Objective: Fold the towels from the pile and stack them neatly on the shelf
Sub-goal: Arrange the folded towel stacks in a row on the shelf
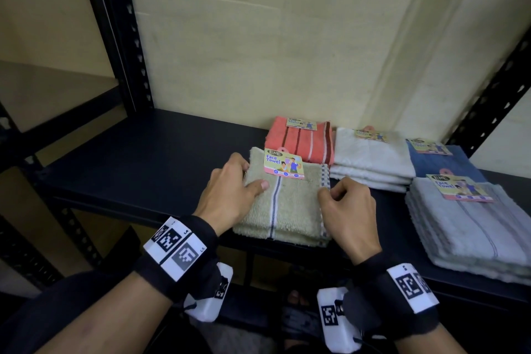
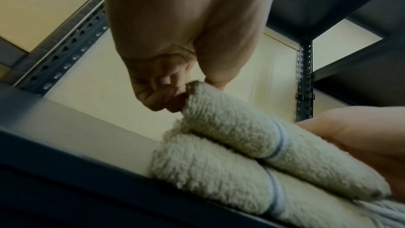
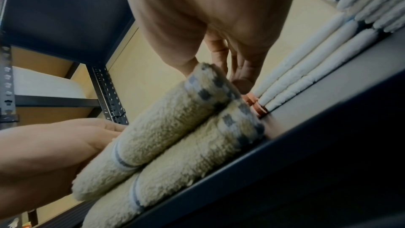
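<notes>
A folded beige towel (image 1: 290, 204) with a blue stripe, a checked right border and a "Face Towel" card lies in two thick layers at the front of the dark shelf (image 1: 143, 169). My left hand (image 1: 249, 177) grips its left edge, thumb on top and fingers curled at the far corner. In the left wrist view the left hand (image 2: 190, 87) pinches the corner of the upper layer of the beige towel (image 2: 230, 145). My right hand (image 1: 330, 191) pinches the checked right edge. In the right wrist view the right hand (image 3: 215, 75) has its thumb on the upper layer of the beige towel (image 3: 171, 127) and its fingers down the side.
Behind the beige towel lies a folded orange-red striped towel (image 1: 301, 141). To its right are a white stack (image 1: 370, 158), a blue towel (image 1: 442, 161) and a grey stack (image 1: 465, 224) at the front right. Perforated black uprights (image 1: 115, 31) frame the shelf; its left half is bare.
</notes>
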